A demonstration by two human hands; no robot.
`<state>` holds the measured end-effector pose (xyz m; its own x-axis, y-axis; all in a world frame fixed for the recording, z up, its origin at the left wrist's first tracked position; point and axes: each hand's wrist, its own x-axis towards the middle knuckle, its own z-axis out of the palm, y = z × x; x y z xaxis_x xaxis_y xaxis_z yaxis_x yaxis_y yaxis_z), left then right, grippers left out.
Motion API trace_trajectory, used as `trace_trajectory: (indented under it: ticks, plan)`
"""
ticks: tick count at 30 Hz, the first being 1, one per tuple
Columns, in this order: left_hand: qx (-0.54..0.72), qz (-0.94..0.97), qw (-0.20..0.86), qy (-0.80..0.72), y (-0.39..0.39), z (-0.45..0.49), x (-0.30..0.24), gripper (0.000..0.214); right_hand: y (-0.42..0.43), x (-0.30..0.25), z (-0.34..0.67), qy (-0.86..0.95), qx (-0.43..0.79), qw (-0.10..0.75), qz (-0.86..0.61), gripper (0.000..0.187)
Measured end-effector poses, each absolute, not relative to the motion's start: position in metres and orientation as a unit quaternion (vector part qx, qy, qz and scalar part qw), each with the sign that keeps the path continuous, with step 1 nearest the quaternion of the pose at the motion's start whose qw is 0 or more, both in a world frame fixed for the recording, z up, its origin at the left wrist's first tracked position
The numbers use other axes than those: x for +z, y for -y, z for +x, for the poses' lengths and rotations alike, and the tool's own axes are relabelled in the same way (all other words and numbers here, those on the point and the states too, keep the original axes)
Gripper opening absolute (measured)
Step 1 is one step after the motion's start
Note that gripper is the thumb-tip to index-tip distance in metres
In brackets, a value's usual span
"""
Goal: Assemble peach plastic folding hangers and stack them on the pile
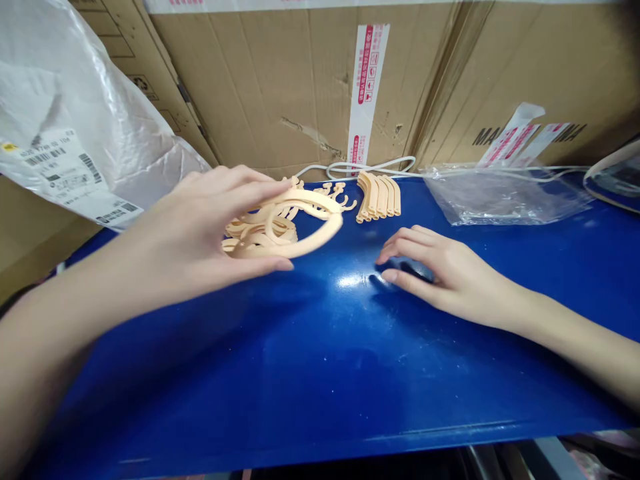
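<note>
My left hand (220, 220) grips a cream-coloured plastic ring (320, 235) between thumb and fingers, raised above the blue table (300, 387). The ring appears joined from curved pieces, with a seam at its right end. Behind it lies a pile of cream curved parts (280, 230), partly hidden by the ring and my fingers. Small hook-shaped cream parts (345, 200) lie farther back. A bundle of curved cream tubes (379, 197) rests to their right. My right hand (430, 267) hovers low over the table, fingers bent, thumb and fingertips apart, holding nothing.
Cardboard boxes (270, 87) stand along the table's back edge. A white cable (350, 167) runs in front of them. At the back right lies a clear plastic bag (500, 197). A silvery plastic package (125, 107) with labels leans at the left.
</note>
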<state>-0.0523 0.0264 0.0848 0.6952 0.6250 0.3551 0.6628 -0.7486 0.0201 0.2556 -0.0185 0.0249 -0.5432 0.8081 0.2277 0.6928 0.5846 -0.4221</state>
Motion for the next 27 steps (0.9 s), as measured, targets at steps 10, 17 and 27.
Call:
trace_trajectory:
  ticks: [10,17,27]
  plan:
    - [-0.176,-0.893,-0.034,0.413,-0.057,-0.092,0.057,0.069,0.020,0.013,0.255,0.916,0.049,0.057,-0.395,0.055]
    - [-0.164,-0.906,-0.042,0.388,-0.064,-0.102,0.045,0.062,0.021,0.014,0.256,0.917,0.044,0.045,-0.394,0.055]
    - [-0.131,-0.907,-0.054,0.396,-0.060,-0.104,0.051,0.057,0.020,0.016,0.256,0.919,0.054,0.051,-0.387,0.054]
